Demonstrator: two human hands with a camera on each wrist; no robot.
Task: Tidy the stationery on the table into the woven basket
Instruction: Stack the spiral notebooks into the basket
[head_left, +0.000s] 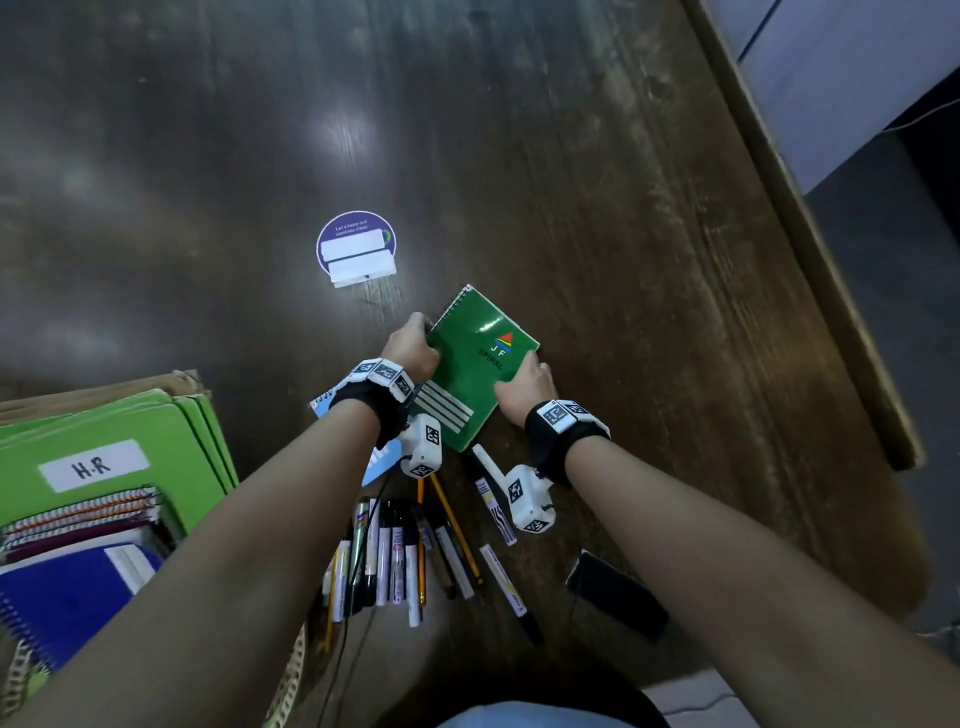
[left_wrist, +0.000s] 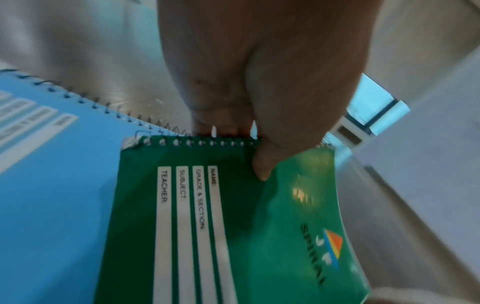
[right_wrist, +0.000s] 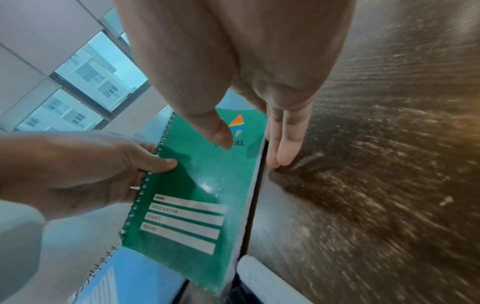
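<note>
A green spiral notebook (head_left: 475, 374) (left_wrist: 233, 226) (right_wrist: 187, 185) is held over the dark wooden table, tilted. My left hand (head_left: 415, 345) (left_wrist: 259, 92) (right_wrist: 103, 168) grips its spiral edge, thumb on the cover. My right hand (head_left: 524, 384) (right_wrist: 246, 82) holds the opposite edge, thumb over the cover and fingers (right_wrist: 283, 144) down beside it against the table. A light blue spiral notebook (head_left: 376, 462) (left_wrist: 52, 185) (right_wrist: 130, 283) lies partly under the green one. The woven basket (head_left: 292, 680) sits at the lower left, mostly hidden by my left arm.
Several pens, markers and pencils (head_left: 405, 556) lie near the front edge. Green folders (head_left: 104, 441) labelled H.R and spiral notebooks fill the basket. A flat black object (head_left: 615, 595) lies under my right forearm. A round purple sign (head_left: 356, 247) stands behind. The table edge (head_left: 810, 260) runs along the right.
</note>
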